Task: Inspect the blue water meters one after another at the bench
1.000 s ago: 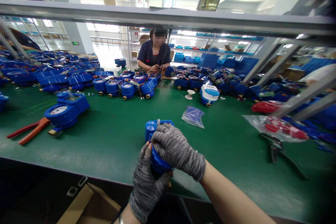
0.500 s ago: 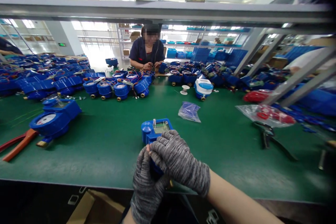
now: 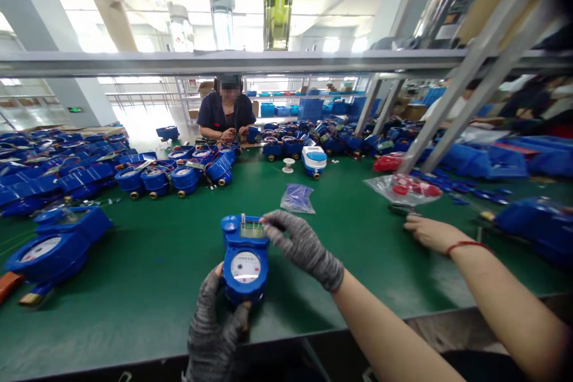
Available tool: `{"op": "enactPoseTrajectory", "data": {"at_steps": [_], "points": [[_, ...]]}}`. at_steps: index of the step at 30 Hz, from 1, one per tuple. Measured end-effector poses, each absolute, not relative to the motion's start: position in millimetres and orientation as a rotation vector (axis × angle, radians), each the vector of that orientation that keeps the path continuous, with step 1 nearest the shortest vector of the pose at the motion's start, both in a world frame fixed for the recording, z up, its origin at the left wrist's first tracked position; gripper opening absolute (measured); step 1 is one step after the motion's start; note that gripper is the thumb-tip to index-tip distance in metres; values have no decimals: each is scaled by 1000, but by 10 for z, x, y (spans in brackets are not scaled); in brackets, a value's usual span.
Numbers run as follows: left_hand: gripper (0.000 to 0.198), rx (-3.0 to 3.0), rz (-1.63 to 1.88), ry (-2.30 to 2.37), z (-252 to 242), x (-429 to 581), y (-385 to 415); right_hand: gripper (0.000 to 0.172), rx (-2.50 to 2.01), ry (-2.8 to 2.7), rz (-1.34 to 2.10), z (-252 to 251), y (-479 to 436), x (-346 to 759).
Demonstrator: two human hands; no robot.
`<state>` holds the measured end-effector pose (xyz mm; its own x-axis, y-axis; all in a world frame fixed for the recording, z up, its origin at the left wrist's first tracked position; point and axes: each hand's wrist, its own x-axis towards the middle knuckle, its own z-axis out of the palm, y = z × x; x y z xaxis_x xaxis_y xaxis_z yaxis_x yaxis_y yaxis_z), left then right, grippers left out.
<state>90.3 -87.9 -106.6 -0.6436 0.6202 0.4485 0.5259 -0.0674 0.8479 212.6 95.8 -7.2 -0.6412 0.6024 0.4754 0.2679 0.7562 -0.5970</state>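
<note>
A blue water meter (image 3: 247, 295) with a round white dial stands on the green bench, its small windowed box facing away from me. Several thin upright pins show in the window. My left hand (image 3: 215, 316), in a grey fingerless glove, is closed around the meter's lower left side. At the box's upper right corner rest the bent fingertips of my gloved right hand (image 3: 299, 245); anything tiny between them is hidden. To the left lies another blue meter (image 3: 54, 245) beside an orange-handled tool (image 3: 9, 286).
Another person's hand (image 3: 425, 233) reaches in from the right onto a dark hand tool (image 3: 403, 210). Beyond are a bag of red parts (image 3: 407, 188), a bag of purple parts (image 3: 298, 198), a white spool (image 3: 287, 165) and a white-and-blue meter (image 3: 314, 160). A co-worker (image 3: 227, 113) sits opposite.
My right hand has moved off the dial to the box's upper right corner, uncovering the dial. My left hand has shifted to the meter's side. Another person's bare arm has come in from the right.
</note>
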Motion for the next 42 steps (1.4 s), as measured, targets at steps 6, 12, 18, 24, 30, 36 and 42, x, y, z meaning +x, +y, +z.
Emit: {"op": "enactPoseTrajectory", "data": {"at_steps": [6, 12, 18, 24, 30, 36, 42], "points": [[93, 1141, 1593, 2315, -863, 1006, -867, 24, -1217, -2434, 527, -673, 1690, 1910], [85, 1234, 1566, 2518, -845, 1008, -746, 24, -1274, -2508, 518, -902, 1766, 1632], [79, 1366, 1519, 2466, -901, 708, -877, 23, -1301, -2580, 440, -859, 1826, 1485], [76, 1539, 1356, 2408, -910, 317, -1113, 25, -1267, -2707, 364, -761, 1730, 1727], [67, 1652, 1415, 2387, -763, 454, -1090, 29, -1317, -2733, 268, -769, 1628, 1959], [77, 1567, 1376, 2576, -777, 510, -1018, 33, -1398, -2680, 216, -809, 1659, 1912], [76, 1786, 1285, 2653, -766, 442, -1028, 30, -1446, -2640, 235, -823, 1734, 1877]]}}
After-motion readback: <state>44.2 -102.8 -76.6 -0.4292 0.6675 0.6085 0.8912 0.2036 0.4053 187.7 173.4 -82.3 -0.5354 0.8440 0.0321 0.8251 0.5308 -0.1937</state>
